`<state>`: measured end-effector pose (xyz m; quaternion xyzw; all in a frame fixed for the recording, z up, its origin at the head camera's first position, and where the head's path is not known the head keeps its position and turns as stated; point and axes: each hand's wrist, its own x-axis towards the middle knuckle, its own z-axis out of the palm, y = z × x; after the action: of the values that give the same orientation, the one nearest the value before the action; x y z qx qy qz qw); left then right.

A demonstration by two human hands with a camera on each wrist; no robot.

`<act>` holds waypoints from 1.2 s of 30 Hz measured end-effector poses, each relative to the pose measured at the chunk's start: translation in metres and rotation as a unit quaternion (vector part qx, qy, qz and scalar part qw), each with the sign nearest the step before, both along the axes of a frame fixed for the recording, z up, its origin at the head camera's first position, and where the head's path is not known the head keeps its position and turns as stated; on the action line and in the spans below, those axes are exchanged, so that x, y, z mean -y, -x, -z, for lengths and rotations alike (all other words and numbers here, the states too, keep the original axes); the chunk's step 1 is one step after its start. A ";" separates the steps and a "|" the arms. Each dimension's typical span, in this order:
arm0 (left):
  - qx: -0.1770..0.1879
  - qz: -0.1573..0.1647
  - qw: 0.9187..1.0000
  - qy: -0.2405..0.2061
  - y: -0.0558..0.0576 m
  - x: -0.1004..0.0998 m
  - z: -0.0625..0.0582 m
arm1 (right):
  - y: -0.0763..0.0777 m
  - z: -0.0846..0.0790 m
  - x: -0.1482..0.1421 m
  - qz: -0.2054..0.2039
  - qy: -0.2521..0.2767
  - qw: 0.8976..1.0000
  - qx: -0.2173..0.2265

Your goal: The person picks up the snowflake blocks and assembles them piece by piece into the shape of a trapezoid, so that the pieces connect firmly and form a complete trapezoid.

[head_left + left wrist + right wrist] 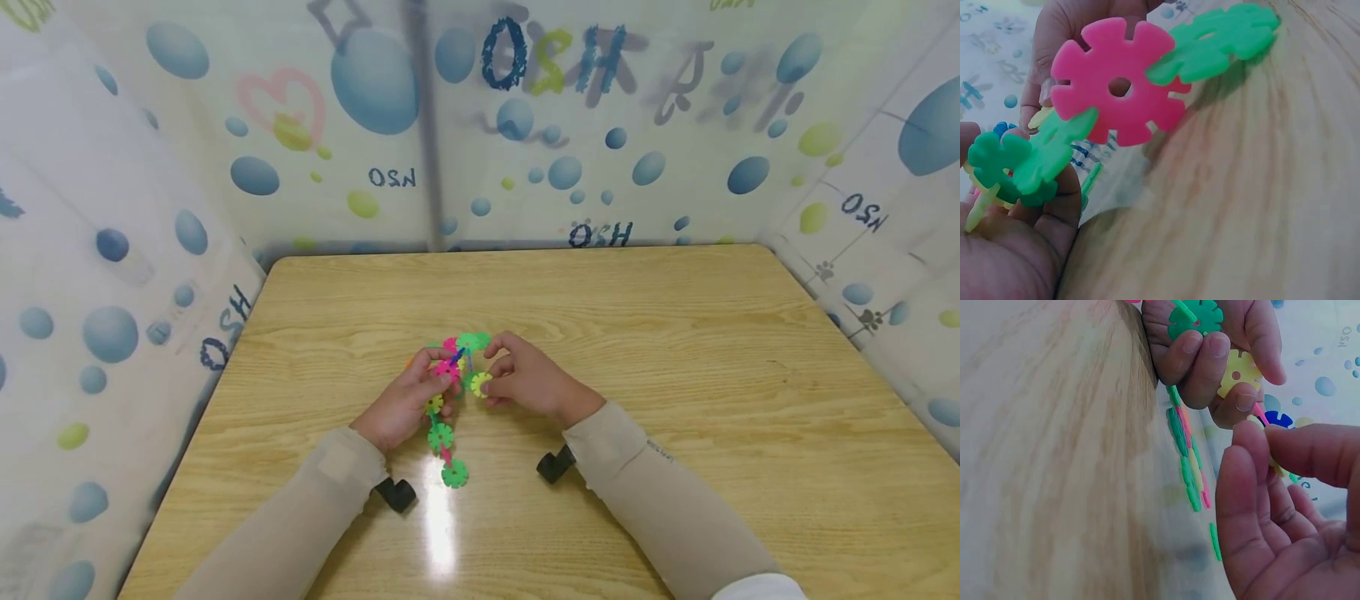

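My left hand [405,406] grips a linked chain of notched plastic snowflake discs, with a pink disc [447,372] by its thumb. From under that hand the chain hangs toward me, ending in a green disc [454,474]. The left wrist view shows a large pink disc [1094,62] slotted between green discs [1219,44]. My right hand [536,379] pinches a yellow disc [481,384] between thumb and index finger, close beside the left hand; those fingers mostly cover the disc in the right wrist view. A dark blue disc [1277,419] shows just beyond the fingertips.
More snowflake discs [474,342] lie on the wooden table [637,317] just past the hands; in the right wrist view they appear as a row of green, pink and yellow pieces [1188,469]. A patterned curtain [480,167] surrounds the table's back and sides.
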<state>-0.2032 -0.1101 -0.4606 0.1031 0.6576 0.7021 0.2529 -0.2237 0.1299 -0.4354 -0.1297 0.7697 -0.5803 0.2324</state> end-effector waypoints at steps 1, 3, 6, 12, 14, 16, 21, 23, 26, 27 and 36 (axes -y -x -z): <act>-0.003 0.005 1.000 0.000 0.000 0.000 0.000 | 0.000 0.000 0.001 0.003 0.004 1.000 0.006; -0.010 0.014 1.000 0.001 0.000 0.001 0.000 | -0.001 0.000 0.002 0.007 0.012 1.000 0.016; -0.020 0.026 0.999 0.008 -0.001 0.001 -0.001 | -0.001 0.001 0.003 0.013 0.019 0.999 0.025; -0.041 0.048 0.998 0.023 -0.002 0.002 -0.003 | -0.001 0.002 0.006 0.013 0.033 0.999 0.037; -0.046 0.055 0.997 0.021 -0.002 0.002 -0.003 | 0.000 0.002 0.006 0.013 0.041 0.998 0.035; -0.047 0.059 0.997 0.018 -0.002 0.002 -0.003 | 0.000 0.003 0.005 0.013 0.050 0.998 0.030; -0.046 0.064 0.997 0.014 -0.001 0.002 -0.002 | 0.000 0.002 0.004 -0.001 0.066 0.998 0.009; -0.049 0.065 0.997 0.016 -0.001 0.002 -0.002 | -0.001 0.001 0.004 -0.008 0.070 0.997 0.004; -0.053 0.066 0.996 0.020 -0.001 0.002 -0.002 | -0.001 0.001 0.004 -0.012 0.074 0.997 -0.001; -0.054 0.066 0.996 0.021 -0.001 0.002 -0.002 | -0.001 0.001 0.004 -0.013 0.074 0.997 -0.001; -0.071 0.071 0.994 0.035 -0.002 0.002 -0.002 | -0.002 0.001 0.005 -0.017 0.078 0.997 -0.008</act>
<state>-0.2015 -0.1123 -0.4582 0.1903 0.6891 0.6499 0.2581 -0.2217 0.1252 -0.4366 -0.1650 0.7212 -0.6338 0.2255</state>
